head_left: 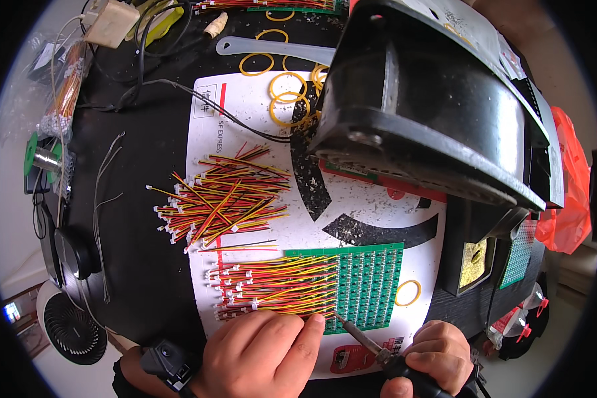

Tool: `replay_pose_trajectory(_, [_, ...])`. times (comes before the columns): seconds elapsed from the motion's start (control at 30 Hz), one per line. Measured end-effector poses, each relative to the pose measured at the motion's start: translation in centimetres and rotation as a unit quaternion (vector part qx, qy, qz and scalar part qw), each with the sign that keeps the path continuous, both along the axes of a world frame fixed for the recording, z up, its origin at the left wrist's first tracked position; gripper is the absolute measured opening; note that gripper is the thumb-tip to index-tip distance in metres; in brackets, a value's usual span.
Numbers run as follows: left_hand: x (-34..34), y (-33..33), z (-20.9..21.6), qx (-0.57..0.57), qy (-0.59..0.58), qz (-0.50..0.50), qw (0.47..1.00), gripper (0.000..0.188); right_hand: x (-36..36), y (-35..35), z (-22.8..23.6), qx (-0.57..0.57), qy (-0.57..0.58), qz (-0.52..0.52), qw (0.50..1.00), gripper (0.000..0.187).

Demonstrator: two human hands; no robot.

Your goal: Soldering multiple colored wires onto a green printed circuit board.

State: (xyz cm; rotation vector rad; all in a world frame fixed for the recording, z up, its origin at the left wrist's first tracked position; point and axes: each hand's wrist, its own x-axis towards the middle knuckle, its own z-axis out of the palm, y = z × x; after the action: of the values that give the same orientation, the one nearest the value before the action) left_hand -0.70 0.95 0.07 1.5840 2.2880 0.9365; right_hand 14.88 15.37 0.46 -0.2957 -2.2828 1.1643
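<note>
Board (pixel 371 285): lying near lower edge of white sheet (pixel 249 99).
Left hand (pixel 265 351): curling over wires (pixel 292 285); whether pinching, cannot tell.
Right hand (pixel 438 358): gripping soldering iron (pixel 363 339).
Risk: slipping iron could be burning the adjacent left fingertip (pixel 319 318).

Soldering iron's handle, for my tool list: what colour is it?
The soldering iron's handle is black; the head view shows it best.

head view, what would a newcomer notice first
The bulky black housing at upper right likely draws the eye first. Next comes the heap of red and yellow wires left of centre. Near the bottom, the right hand holds a soldering iron to the green board.
</note>
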Motion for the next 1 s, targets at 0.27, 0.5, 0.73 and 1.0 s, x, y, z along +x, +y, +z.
replay_pose_trajectory(0.27, [-0.1, -0.3, 0.5, -0.010, -0.007, 0.008, 1.000, 0.014, 0.1, -0.3, -0.2, -0.019, 0.038, -0.015, 0.999, 0.027])
replay_pose_trajectory(0.5, [0.0, -0.1, 0.4, -0.011, -0.003, 0.008, 1.000, 0.013, 0.3, -0.3, -0.1, -0.025, 0.032, -0.024, 0.999, 0.027])
replay_pose_trajectory(0.73, [-0.1, 0.2, -0.1, -0.020, -0.016, -0.008, 1.000, 0.011, 0.9, -0.6, -0.3, -0.012, 0.019, -0.013, 1.000, 0.029])
replay_pose_trajectory(1.0, [-0.1, 0.0, 0.2, -0.006, -0.003, 0.007, 1.000, 0.013, 0.0, -0.5, 0.0, -0.018, 0.030, -0.029, 0.999, 0.028])
